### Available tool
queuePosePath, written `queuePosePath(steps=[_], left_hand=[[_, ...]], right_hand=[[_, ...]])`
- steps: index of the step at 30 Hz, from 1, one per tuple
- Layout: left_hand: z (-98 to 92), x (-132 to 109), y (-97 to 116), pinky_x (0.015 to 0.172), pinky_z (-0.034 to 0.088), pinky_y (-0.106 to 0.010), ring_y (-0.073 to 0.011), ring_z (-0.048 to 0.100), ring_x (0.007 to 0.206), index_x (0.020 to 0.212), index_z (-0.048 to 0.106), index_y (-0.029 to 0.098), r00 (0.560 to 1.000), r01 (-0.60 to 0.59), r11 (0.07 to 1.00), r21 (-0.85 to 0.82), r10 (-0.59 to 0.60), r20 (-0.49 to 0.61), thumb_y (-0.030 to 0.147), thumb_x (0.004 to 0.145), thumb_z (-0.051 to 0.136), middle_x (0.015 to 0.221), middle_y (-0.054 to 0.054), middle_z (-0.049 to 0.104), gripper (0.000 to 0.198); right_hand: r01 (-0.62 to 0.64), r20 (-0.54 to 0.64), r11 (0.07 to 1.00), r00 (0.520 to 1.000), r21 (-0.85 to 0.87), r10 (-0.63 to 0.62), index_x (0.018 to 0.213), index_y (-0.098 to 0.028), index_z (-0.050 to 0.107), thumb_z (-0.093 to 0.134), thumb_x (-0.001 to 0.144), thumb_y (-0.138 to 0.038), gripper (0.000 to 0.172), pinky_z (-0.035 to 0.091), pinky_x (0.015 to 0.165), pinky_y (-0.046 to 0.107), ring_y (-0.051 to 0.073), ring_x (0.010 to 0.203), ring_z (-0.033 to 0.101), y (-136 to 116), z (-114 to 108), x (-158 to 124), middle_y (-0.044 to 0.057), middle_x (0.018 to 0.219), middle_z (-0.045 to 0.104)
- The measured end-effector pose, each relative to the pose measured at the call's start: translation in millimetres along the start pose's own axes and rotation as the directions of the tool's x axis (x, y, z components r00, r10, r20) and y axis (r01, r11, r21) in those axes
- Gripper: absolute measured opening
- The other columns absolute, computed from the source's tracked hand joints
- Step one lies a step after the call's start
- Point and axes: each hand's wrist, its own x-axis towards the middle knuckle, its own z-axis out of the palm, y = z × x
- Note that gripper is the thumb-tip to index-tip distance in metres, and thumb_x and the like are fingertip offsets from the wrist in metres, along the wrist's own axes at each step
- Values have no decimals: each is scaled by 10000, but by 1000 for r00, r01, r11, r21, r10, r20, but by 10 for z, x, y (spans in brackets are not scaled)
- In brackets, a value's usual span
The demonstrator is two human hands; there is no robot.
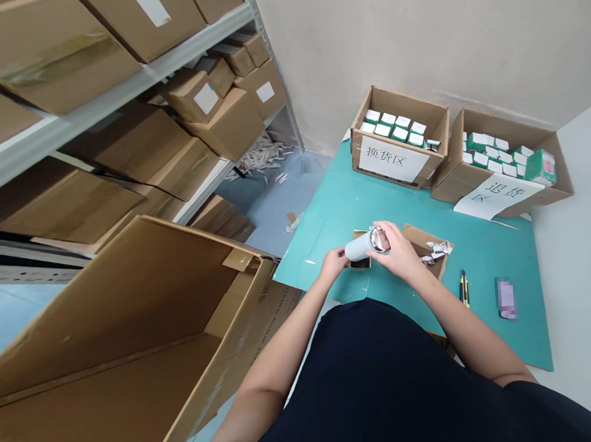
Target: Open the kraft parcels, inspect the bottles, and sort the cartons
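My right hand (400, 249) is closed around the shiny silver lid end of a pale blue thermos bottle (358, 248). The bottle lies tilted over a small open cardboard box (361, 264), which it partly hides. On the box's left side, my left hand (334, 264) grips its edge, with the fingertips partly covered. Just right of my right hand, an open cardboard tray (417, 237) holds crumpled paper (438, 248).
A yellow and black utility knife (464, 289) and a blurred-out phone-like item (506, 298) lie on the green table (317, 246). Two labelled cartons (359, 154) (446, 178) of green-and-white boxes stand behind. A large open carton (185, 381) and loaded shelves (197, 180) are at left.
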Motion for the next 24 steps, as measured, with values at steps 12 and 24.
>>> queuePosePath(steps=[12,24], left_hand=[[37,131,-268,573,486,-253,-152,594,595,775,700,172,997,-73,992,-102,71,-26,499,776,592,637,1,654,345],[38,155,-333,606,437,-261,-161,585,640,792,727,171,989,-142,985,-98,138,-44,528,782,593,687,-5,685,382]], right_hand=[[196,222,958,964,-211,-148,1423,-291,479,735,857,-288,621,502,1070,539,337,1332,555,278,214,-50,146,1436,524],[412,400,775,888,-479,-225,1385,-174,503,846,795,-247,686,506,967,492,349,1179,598,621,521,65,173,1313,620]])
